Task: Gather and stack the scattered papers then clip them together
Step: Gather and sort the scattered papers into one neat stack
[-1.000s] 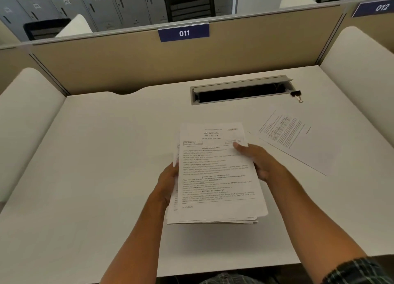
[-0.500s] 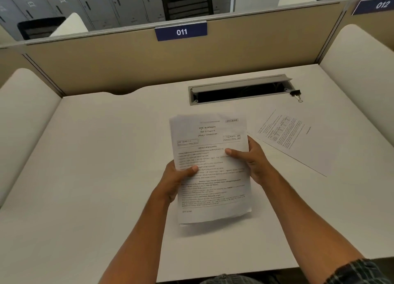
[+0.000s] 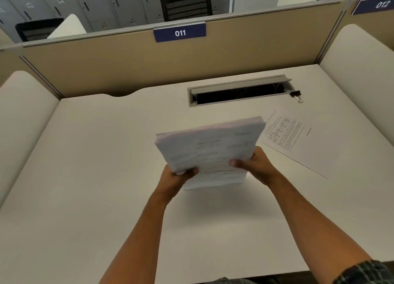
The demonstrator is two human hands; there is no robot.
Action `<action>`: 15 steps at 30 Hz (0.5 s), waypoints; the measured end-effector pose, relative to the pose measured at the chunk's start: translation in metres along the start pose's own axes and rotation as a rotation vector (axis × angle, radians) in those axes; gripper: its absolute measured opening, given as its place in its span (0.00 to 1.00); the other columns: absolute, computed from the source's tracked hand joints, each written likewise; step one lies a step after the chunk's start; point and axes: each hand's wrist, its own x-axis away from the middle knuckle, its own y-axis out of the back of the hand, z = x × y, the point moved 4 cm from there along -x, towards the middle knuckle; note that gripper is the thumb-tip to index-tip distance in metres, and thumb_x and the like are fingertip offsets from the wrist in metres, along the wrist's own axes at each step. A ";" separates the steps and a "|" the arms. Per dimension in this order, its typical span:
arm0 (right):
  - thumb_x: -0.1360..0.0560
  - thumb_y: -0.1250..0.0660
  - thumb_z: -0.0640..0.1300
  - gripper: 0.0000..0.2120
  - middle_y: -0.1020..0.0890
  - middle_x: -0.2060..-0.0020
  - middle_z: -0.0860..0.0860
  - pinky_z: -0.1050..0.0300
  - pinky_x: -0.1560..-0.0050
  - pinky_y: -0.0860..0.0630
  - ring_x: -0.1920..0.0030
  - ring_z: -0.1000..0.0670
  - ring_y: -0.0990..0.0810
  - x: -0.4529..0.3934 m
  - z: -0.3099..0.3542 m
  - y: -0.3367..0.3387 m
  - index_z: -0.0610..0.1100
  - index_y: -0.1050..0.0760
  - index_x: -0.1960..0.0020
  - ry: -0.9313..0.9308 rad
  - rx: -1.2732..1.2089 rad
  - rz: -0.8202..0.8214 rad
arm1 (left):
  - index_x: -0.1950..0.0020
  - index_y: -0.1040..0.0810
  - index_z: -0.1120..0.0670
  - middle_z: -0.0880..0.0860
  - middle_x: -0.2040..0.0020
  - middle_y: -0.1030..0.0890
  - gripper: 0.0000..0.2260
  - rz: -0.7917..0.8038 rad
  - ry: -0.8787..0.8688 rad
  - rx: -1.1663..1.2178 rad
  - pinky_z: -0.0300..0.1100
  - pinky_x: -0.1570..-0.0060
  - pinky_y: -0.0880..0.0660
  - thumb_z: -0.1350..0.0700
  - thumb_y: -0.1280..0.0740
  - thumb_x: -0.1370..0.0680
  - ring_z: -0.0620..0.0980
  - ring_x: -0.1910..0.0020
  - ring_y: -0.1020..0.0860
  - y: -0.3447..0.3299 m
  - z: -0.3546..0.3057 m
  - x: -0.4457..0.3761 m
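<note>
A stack of printed papers [image 3: 210, 147] stands nearly upright over the middle of the desk, its top edge facing me and its lower edge near the desk surface. My left hand [image 3: 178, 177] grips the stack's lower left side, my right hand [image 3: 254, 165] its lower right side. One loose printed sheet [image 3: 292, 141] lies flat on the desk to the right of the stack. A small black binder clip [image 3: 296, 95] sits farther back on the right, beside the end of the cable slot.
A long open cable slot [image 3: 238, 91] with a grey frame is set into the white desk [image 3: 96, 177] behind the stack. A tan partition [image 3: 106, 66] labelled 011 closes the back, and padded white dividers [image 3: 362, 70] stand at both sides.
The stack, lying flat in my hands a second ago, has been lifted and tipped up on its edge. Both hands have slid down to its lower sides.
</note>
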 end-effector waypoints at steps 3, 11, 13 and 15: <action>0.31 0.26 0.69 0.20 0.12 0.53 0.58 0.58 0.48 0.19 0.51 0.57 0.15 -0.013 -0.008 0.042 0.54 0.14 0.52 -0.003 0.182 -0.375 | 0.46 0.14 0.42 0.47 0.46 0.13 0.14 -0.089 0.079 -0.008 0.45 0.49 0.16 0.50 0.20 0.31 0.49 0.45 0.15 0.004 0.007 -0.004; 0.20 0.36 0.61 0.35 0.29 0.24 0.42 0.43 0.30 0.30 0.27 0.38 0.28 -0.020 -0.062 0.118 0.42 0.36 0.21 -0.458 1.356 -0.444 | 0.43 0.17 0.57 0.52 0.49 0.12 0.22 -0.176 0.232 0.055 0.48 0.57 0.15 0.51 0.19 0.34 0.55 0.51 0.12 0.009 0.028 -0.001; 0.19 0.38 0.59 0.28 0.20 0.35 0.41 0.45 0.39 0.24 0.39 0.38 0.20 -0.019 -0.062 0.102 0.41 0.29 0.27 -0.359 1.516 -0.479 | 0.44 0.17 0.57 0.52 0.49 0.12 0.21 -0.180 0.236 0.063 0.48 0.56 0.15 0.51 0.19 0.33 0.55 0.51 0.12 0.010 0.032 -0.001; 0.18 0.39 0.54 0.25 0.18 0.40 0.40 0.48 0.43 0.23 0.43 0.39 0.18 -0.021 -0.059 0.086 0.39 0.29 0.27 -0.315 1.654 -0.434 | 0.43 0.16 0.57 0.52 0.49 0.11 0.21 -0.182 0.237 0.068 0.48 0.55 0.15 0.51 0.19 0.33 0.54 0.51 0.12 0.011 0.033 -0.002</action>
